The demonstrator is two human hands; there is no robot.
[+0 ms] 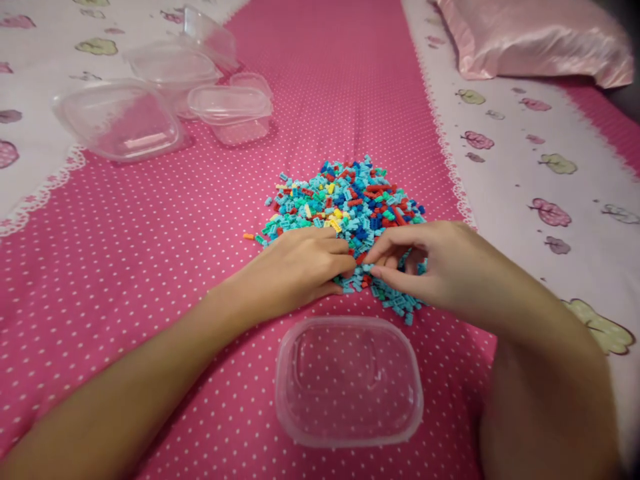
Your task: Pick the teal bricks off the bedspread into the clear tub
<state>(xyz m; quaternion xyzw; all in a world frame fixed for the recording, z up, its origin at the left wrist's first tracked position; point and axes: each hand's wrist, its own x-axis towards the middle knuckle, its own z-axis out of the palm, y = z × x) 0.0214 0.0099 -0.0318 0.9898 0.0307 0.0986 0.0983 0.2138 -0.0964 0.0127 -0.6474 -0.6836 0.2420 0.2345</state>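
A heap of small toy building bricks (pixel 350 200), mostly light blue with dark blue, red, green and yellow ones, lies on the pink dotted cloth. At its near left side rests my left hand (pixel 310 263), fingers curled down among the bricks and fingertips partly hidden. My right hand (pixel 420 260) reaches in from the right, thumb and index finger brought close in a pinch. A red brick (pixel 361 257) shows right by those fingertips; whether they grip it is unclear. Just in front of the heap sits a clear plastic container (pixel 350 437) with nothing visible inside.
Several clear plastic containers (pixel 120 157) stand grouped at the upper left, some overlapping. A shiny pink pillow (pixel 535 40) lies at the upper right. One orange brick (pixel 249 236) is apart from the heap on the left. White printed fabric borders the pink cloth (pixel 320 87).
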